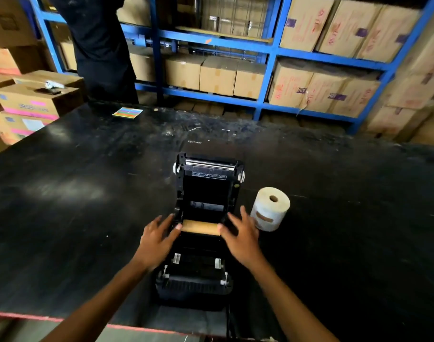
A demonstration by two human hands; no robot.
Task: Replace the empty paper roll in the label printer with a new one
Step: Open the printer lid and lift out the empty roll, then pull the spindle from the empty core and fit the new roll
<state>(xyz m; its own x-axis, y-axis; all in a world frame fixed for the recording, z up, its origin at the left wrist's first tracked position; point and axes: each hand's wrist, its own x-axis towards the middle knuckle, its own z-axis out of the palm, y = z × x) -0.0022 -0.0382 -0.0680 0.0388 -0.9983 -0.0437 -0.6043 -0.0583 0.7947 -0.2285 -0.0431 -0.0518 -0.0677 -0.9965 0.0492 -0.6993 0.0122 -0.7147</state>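
Observation:
A black label printer (198, 275) stands on the black table with its lid (207, 183) swung up and back. Inside its bay lies a bare brown cardboard core (200, 227), lying crosswise. My left hand (156, 239) touches the core's left end with the thumb, fingers spread over the printer's left wall. My right hand (243, 236) touches the core's right end the same way. A full white paper roll (270, 208) stands on end on the table just right of the printer, beside my right hand.
The black table (87, 193) has a red front edge. A coloured card (127, 112) lies at its far side. A person in dark clothes (100, 45) stands behind the table. Blue shelving (270, 50) holds cardboard boxes; more boxes (36, 99) are stacked left.

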